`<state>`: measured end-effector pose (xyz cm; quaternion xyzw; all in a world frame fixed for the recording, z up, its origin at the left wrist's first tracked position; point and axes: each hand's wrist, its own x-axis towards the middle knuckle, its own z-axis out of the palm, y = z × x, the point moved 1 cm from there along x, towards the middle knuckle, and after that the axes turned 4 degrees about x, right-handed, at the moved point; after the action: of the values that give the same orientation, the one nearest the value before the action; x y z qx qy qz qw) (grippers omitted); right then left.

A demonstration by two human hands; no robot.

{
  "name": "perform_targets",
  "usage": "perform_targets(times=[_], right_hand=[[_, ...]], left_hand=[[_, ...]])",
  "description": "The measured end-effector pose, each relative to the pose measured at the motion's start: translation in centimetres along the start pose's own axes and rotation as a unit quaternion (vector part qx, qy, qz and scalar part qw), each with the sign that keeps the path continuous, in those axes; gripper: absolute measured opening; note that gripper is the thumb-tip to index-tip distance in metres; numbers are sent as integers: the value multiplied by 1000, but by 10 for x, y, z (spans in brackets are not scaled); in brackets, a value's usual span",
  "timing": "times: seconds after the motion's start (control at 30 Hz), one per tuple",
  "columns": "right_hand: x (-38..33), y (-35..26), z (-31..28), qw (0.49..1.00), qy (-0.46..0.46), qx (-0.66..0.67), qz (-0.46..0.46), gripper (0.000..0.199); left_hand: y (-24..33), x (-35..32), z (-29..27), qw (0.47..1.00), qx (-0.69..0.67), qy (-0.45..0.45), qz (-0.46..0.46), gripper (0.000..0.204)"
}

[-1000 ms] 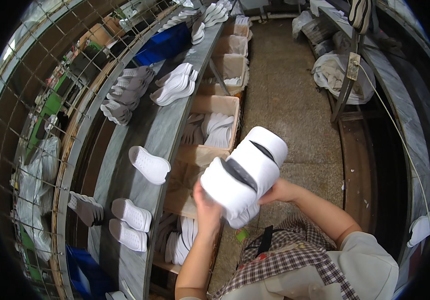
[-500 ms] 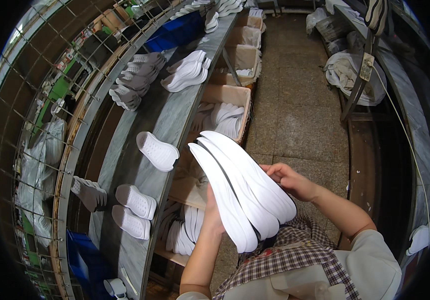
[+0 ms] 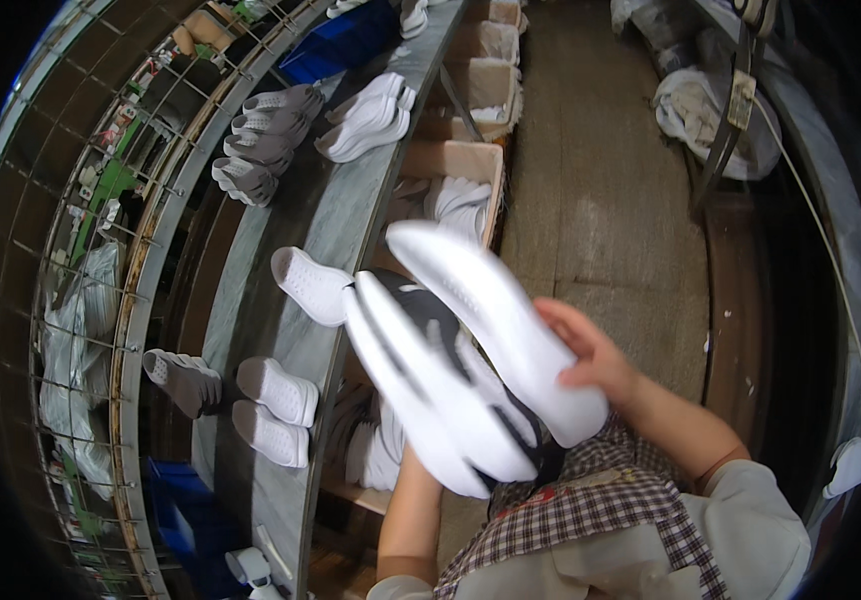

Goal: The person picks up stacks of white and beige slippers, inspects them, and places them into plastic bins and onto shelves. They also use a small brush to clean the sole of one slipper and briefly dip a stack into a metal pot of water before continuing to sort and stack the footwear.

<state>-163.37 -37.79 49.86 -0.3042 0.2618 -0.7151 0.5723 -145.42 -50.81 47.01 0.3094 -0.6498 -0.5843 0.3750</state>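
The right hand (image 3: 590, 355) gripped the upper white shoe (image 3: 495, 325) along its far side, fingers curled over the sole edge. A second white shoe w/ dark lining (image 3: 430, 390) sat just below, touching the first – both blurred, tilted, held in front of the person's chest above the checked apron (image 3: 600, 510). The left hand was hidden behind the pair; only the forearm showed under them, so can't tell its grip. On the grey conveyor shelf (image 3: 340, 210) to the left lay a single white shoe (image 3: 310, 285), sole up, near the held pair. Further along – two white shoes (image 3: 272, 410) side by side, and a stack of white shoes (image 3: 365, 115). A cardboard box (image 3: 455, 190) w/ white shoes stood beside the shelf.
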Motion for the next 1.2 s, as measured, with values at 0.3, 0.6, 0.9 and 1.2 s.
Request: perform_targets(times=[0.3,0.6,0.9,1.2], right_hand=[[-2,3,-7,921,51,385,18,69],[0,63,-10,944,53,317,77,75],[-3,82,-26,867,149,459,119,59],[23,92,4,981,12,126,147,85]], left_hand=[[40,-16,-22,809,-564,-72,-147,71],[-1,3,-22,798,-553,-156,-182,48],[29,-4,-52,749,-630,-123,-162,64],[26,-12,-52,900,-352,66,-251,37]])
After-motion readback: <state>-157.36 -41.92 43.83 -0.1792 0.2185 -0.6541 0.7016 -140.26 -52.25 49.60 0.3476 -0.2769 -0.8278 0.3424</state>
